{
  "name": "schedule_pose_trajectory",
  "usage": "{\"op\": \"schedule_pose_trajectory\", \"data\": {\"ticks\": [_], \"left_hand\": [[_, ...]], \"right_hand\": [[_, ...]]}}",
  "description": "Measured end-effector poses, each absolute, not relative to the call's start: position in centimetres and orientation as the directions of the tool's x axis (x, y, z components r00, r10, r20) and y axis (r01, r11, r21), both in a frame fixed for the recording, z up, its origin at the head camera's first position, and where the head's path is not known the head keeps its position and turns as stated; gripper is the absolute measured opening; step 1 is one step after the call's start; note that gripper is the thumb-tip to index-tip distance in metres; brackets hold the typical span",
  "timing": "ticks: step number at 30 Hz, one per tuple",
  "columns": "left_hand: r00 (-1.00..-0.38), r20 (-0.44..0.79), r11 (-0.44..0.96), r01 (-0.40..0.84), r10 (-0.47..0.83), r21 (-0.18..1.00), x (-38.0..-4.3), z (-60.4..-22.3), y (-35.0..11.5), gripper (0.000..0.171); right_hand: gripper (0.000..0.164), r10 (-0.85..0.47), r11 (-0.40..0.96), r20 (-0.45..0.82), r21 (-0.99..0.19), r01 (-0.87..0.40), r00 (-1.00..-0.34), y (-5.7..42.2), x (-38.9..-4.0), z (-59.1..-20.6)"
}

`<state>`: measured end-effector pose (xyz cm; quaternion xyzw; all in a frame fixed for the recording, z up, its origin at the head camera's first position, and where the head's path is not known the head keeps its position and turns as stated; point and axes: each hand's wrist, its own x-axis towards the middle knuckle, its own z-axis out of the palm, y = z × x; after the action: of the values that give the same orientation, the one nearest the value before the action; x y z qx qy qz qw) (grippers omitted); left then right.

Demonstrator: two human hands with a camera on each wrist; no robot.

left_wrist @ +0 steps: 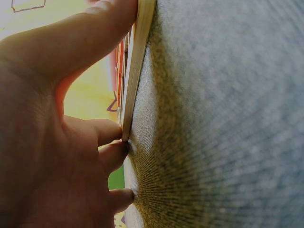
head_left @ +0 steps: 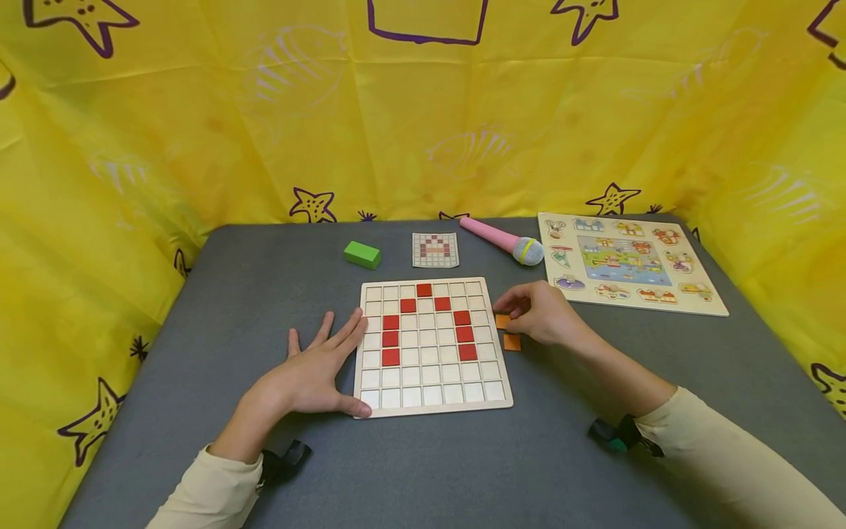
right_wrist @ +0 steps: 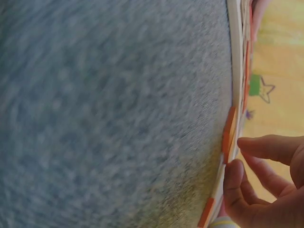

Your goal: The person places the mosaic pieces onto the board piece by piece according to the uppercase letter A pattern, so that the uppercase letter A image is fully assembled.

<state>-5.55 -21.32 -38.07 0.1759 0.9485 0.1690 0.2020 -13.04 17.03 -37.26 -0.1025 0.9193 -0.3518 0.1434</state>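
Note:
A square wooden grid board [head_left: 432,411] lies in front of me, red square tiles [head_left: 391,339] in several of its cells. My left hand [head_left: 311,378] is spread along the board's left side, thumb at the near corner and index fingertip on the left rim. Just beyond the right rim, my right hand [head_left: 545,314] is over one orange tile [head_left: 502,321], its thumb and index fingertips close to it. In the right wrist view those fingertips stand a little apart, beside an orange tile [right_wrist: 230,135]. A second orange tile [head_left: 512,342] lies nearer to me.
Behind the board are a green block [head_left: 362,254] and a small pattern card [head_left: 435,250]. A pink toy microphone [head_left: 502,240] lies to the card's right, next to a wooden picture puzzle [head_left: 628,264]. Yellow patterned cloth [head_left: 396,132] hangs around the grey table [head_left: 463,470].

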Motion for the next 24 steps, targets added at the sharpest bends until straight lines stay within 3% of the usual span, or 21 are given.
{"op": "schedule_pose_trajectory", "data": {"ticks": [24], "left_hand": [[-0.856, -0.327, 0.881, 0.261, 0.400, 0.394, -5.58, -38.10, -21.34, 0.137]], "right_hand": [[0.028, -0.317, 0.776, -0.180, -0.613, -0.145, -0.931, 17.66, -14.05, -38.01]]}}
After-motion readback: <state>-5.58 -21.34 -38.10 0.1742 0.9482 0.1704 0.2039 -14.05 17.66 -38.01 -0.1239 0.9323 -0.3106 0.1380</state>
